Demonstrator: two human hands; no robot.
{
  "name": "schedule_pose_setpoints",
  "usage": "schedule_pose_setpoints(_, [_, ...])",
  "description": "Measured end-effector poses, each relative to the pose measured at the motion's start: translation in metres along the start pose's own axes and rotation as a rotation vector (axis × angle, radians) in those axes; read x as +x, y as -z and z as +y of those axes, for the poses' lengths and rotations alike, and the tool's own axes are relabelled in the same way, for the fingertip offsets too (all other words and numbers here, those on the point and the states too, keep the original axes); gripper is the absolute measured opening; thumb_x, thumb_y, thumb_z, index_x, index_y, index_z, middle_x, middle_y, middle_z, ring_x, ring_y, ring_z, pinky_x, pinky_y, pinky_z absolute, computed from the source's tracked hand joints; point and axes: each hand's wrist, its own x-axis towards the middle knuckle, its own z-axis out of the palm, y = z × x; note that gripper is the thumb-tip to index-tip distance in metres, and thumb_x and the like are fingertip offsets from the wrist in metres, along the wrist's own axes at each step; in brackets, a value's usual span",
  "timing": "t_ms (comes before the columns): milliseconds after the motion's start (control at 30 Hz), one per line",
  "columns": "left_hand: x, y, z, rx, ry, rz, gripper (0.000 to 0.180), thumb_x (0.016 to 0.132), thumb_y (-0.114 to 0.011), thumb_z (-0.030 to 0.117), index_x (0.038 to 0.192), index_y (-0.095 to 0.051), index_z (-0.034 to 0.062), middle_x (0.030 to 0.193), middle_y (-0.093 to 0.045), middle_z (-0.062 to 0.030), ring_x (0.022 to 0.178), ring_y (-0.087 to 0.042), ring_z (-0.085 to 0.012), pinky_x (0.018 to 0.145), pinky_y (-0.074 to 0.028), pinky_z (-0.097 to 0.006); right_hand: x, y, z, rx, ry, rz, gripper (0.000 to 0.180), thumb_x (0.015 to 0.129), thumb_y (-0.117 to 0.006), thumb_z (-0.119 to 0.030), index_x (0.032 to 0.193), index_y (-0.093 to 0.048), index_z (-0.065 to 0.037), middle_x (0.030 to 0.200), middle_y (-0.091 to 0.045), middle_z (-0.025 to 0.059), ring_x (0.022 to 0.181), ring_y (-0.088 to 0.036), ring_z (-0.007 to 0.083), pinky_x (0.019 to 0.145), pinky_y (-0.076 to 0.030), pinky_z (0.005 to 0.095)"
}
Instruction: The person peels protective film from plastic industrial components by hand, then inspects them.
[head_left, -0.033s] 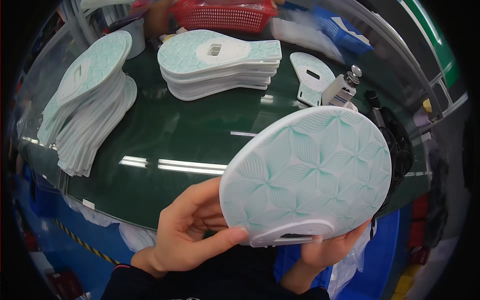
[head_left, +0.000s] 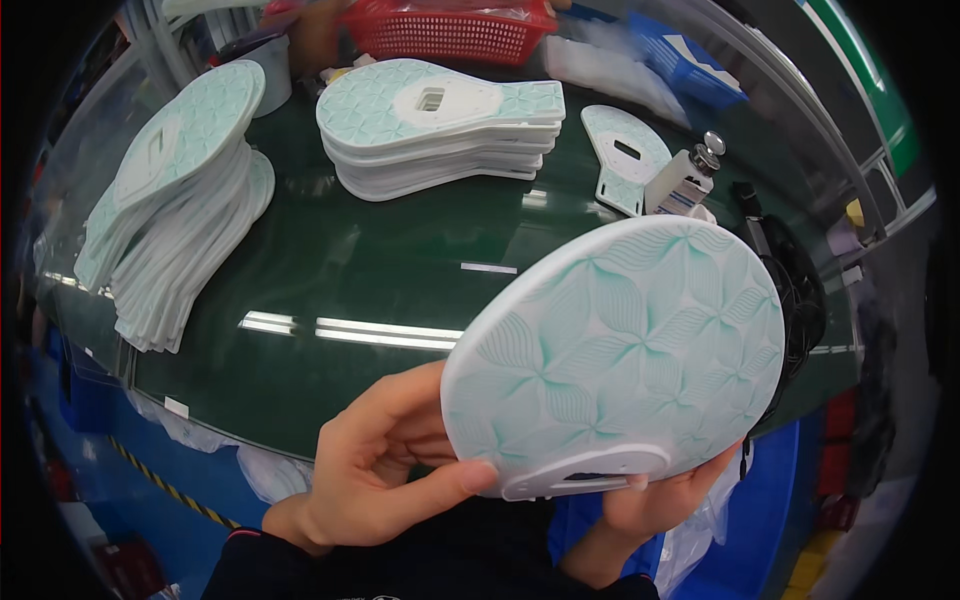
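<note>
Close in front of me is a white plastic panel with a rounded end, a pale green petal pattern and a slotted white raised area at its lower edge. My left hand grips its lower left edge, thumb on the patterned face and fingers behind. On the lower right, my right hand holds it from beneath, the thumb tip near the slot and most fingers hidden behind. Matching panels lie in a neat stack at the far middle and in a fanned, leaning stack at the left.
Beyond the held panel, a single panel lies beside a white pump bottle on the dark green table. Black cables run along the right. A red basket, a blue basket and a translucent cup stand at the back.
The held panel has tilted slightly, its upper edge leaning a little further away and its slot looking narrower. Both hands keep their grip; the stacks have not moved.
</note>
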Motion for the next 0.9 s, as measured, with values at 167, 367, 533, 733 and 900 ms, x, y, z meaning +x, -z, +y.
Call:
schedule_pose_setpoints(167, [0.001,0.000,0.003,-0.066,-0.071,-0.077,0.046,0.076,-0.050,-0.008,0.118,-0.031,-0.0099,0.105,-0.050,-0.0229,0.098,-0.051,-0.0251,0.083,-0.042,-0.032,-0.002,-0.006,-0.008,-0.031,-0.041,0.118,0.089,0.072,-0.048,-0.056,0.130,-0.007,-0.003,0.132,-0.017,0.0199,0.117,-0.030,0.0307,0.094,-0.030,0.0401])
schedule_pose_setpoints(367, [-0.002,0.003,0.010,0.071,-0.048,-0.058,0.036,0.080,-0.047,-0.001,0.113,-0.038,-0.0120,0.101,-0.054,-0.0212,0.093,-0.054,-0.0211,0.079,-0.042,-0.028,-0.001,-0.014,-0.014,-0.042,-0.056,0.230,0.098,0.066,-0.053,-0.059,0.128,-0.008,0.002,0.130,-0.018,0.0223,0.117,-0.029,0.0311,0.094,-0.029,0.0403])
schedule_pose_setpoints(533, [-0.002,0.005,0.013,0.108,0.011,-0.078,0.035,0.080,-0.047,0.000,0.112,-0.040,-0.0123,0.099,-0.055,-0.0202,0.090,-0.055,-0.0192,0.078,-0.043,-0.027,0.000,-0.018,-0.016,-0.062,-0.069,0.350,0.107,0.060,-0.057,-0.062,0.127,-0.010,0.007,0.129,-0.019,0.0246,0.118,-0.028,0.0314,0.094,-0.028,0.0405])
schedule_pose_setpoints(733, [0.000,0.003,0.011,0.099,-0.046,-0.038,0.034,0.074,-0.053,-0.007,0.107,-0.044,-0.0108,0.095,-0.056,-0.0196,0.088,-0.056,-0.0195,0.074,-0.046,-0.026,0.001,-0.014,-0.008,-0.060,-0.018,0.253,0.103,0.061,-0.060,-0.055,0.127,-0.009,0.006,0.128,-0.020,0.0238,0.119,-0.025,0.0318,0.095,-0.025,0.0401])
schedule_pose_setpoints(900, [0.007,0.001,0.006,0.056,-0.201,0.078,0.031,0.069,-0.057,-0.010,0.099,-0.048,-0.0089,0.086,-0.057,-0.0158,0.084,-0.058,-0.0203,0.072,-0.048,-0.026,0.006,-0.002,0.003,-0.143,-0.131,0.007,0.087,0.073,-0.047,-0.054,0.130,-0.007,-0.002,0.129,-0.021,0.0219,0.112,-0.035,0.0373,0.087,-0.034,0.0471])
